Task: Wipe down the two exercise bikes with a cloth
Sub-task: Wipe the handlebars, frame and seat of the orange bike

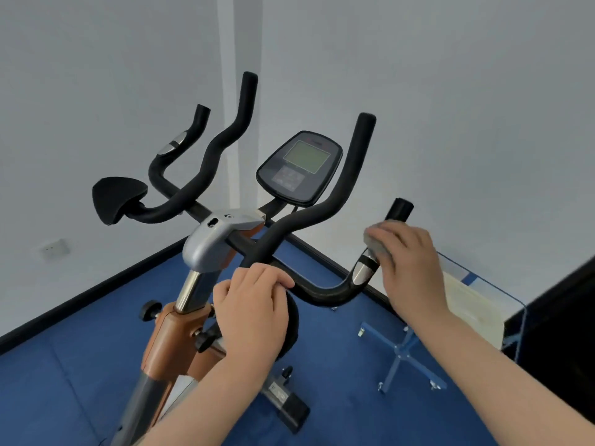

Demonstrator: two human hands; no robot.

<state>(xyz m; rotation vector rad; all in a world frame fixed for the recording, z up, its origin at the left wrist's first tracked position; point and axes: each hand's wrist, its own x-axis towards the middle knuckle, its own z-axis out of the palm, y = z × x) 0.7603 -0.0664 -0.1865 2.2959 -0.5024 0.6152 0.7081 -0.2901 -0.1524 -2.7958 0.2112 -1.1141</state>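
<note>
Bike (206, 249) stands near, rigid, likely heavy; my left hand (251, 304) curls round its bar (325, 292) to steady; my right hand (409, 262) clamps the soft cloth (376, 239) round the right grip.

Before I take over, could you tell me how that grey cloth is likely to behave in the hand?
The grey cloth looks soft and floppy: it bunches under the right hand and wraps the outer handlebar grip. It is probably light, since the fingers alone hold it. It may slide easily along the smooth grip.
</note>
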